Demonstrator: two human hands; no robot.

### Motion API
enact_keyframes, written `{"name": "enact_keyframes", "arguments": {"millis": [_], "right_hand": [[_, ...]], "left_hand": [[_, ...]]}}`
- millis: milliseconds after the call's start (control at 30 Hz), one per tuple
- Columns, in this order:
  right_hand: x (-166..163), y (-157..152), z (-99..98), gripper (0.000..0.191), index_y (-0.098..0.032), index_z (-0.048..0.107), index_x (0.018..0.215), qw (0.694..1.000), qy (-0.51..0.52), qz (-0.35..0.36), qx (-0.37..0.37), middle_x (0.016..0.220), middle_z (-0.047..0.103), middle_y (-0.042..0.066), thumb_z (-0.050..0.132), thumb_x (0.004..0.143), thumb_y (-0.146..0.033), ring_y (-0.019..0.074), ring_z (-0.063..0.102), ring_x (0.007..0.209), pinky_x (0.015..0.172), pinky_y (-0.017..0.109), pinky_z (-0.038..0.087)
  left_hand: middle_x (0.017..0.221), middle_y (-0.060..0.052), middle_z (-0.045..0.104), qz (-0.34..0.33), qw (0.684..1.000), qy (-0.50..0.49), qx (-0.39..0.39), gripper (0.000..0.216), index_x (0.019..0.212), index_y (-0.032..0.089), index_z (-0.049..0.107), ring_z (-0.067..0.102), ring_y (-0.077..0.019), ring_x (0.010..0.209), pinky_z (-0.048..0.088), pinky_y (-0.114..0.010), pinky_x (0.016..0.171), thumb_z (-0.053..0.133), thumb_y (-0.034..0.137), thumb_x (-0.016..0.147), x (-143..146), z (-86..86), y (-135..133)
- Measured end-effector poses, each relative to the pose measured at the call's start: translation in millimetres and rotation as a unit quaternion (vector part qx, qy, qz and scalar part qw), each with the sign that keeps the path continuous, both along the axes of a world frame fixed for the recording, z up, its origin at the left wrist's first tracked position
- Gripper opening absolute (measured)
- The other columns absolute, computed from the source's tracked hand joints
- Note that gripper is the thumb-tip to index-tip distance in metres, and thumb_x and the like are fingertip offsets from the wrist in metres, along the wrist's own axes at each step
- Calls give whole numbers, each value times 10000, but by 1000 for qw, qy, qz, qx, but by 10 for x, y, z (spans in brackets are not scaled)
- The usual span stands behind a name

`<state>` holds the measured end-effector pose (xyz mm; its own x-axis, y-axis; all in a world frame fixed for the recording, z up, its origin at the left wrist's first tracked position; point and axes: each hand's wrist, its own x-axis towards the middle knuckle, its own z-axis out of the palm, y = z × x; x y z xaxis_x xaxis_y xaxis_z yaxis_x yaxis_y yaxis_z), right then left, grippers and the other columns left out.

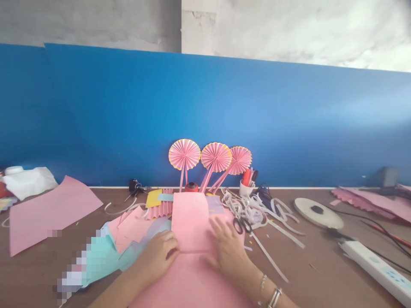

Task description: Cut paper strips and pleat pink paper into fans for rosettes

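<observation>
At lower centre we see the right hand (228, 249), fingers spread, and the left hand (160, 252), fingers bent, pinch unclear, on folded pink paper (191, 224) below 3 fans (215, 157).

Your picture is bright, mostly at the upper right, where the rough grey-white wall (305, 30) turns nearly pure white and the smooth blue board (208, 102) shines. Shadows near the flat pink paper sheet (192, 220) are soft. You see blocky squares by the pale teal sheet (99, 256), and small things look fuzzy.
</observation>
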<state>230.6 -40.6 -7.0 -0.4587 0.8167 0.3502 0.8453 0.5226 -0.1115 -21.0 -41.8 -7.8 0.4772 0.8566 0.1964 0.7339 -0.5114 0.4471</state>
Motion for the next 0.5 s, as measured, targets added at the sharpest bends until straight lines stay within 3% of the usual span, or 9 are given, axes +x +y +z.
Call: {"name": "enact_keyframes", "arguments": {"millis": [67, 133, 200, 267, 333, 400, 467, 500], "right_hand": [[44, 32, -2, 436, -129, 683, 942, 989, 13, -134, 57, 1297, 525, 225, 464, 883, -501, 402, 393, 1237, 980, 600, 282], [84, 45, 17, 365, -126, 673, 953, 979, 22, -179, 93, 1255, 559, 227, 411, 926, -379, 386, 433, 1202, 944, 583, 318], [95, 33, 32, 322, -163, 628, 1096, 989, 22, -116, 85, 1248, 582, 176, 394, 932, -312, 338, 460, 1191, 921, 521, 360], [79, 13, 26, 354, -216, 548, 1232, 999, 3, 8, 32, 1275, 579, 116, 419, 924, -336, 280, 464, 1208, 936, 449, 370], [65, 9, 7, 383, -231, 546, 1228, 996, -18, 85, -13, 1243, 604, 92, 471, 899, -413, 254, 494, 1177, 964, 420, 349], [82, 36, 0, 312, -197, 635, 1047, 999, -24, 21, -13, 1055, 681, 112, 503, 882, -426, 270, 564, 1043, 963, 455, 322], [133, 80, 25, 253, -166, 657, 830, 993, -9, -117, 24, 838, 698, 126, 472, 904, -321, 274, 597, 890, 920, 484, 311], [162, 99, 49, 246, -162, 650, 808, 988, 9, -147, 44, 827, 695, 124, 441, 910, -244, 263, 595, 867, 897, 471, 314]], "left_hand": [[813, -6, 610, 0, 1000, 7, 11, 187, 741, 205, 605, 551, -179, 825, 392, -305, 745, 476, 98, 823, -7, -32, 6], [808, -5, 603, 2, 1000, 14, 20, 192, 736, 203, 598, 547, -179, 820, 389, -304, 740, 470, 92, 826, -7, -43, 7], [800, -4, 600, 4, 1000, 16, 22, 194, 731, 202, 595, 546, -178, 818, 388, -301, 737, 470, 87, 824, -2, -35, 2], [795, -3, 601, 4, 1000, 15, 19, 196, 729, 201, 595, 547, -176, 816, 389, -296, 732, 469, 82, 822, 4, -20, -6], [792, -2, 601, 4, 1000, 13, 17, 203, 727, 200, 594, 547, -172, 808, 389, -293, 725, 464, 74, 818, 10, -10, -9], [786, -1, 599, 2, 1000, 11, 18, 209, 721, 201, 591, 547, -170, 800, 391, -291, 719, 460, 67, 813, 17, -4, -8], [784, -3, 597, 1, 1000, 11, 19, 210, 711, 201, 587, 545, -172, 795, 394, -293, 714, 459, 65, 807, 23, 2, -6], [781, -6, 595, 1, 1000, 12, 20, 210, 707, 202, 585, 544, -175, 792, 397, -295, 713, 457, 67, 805, 26, 6, -5]]}}
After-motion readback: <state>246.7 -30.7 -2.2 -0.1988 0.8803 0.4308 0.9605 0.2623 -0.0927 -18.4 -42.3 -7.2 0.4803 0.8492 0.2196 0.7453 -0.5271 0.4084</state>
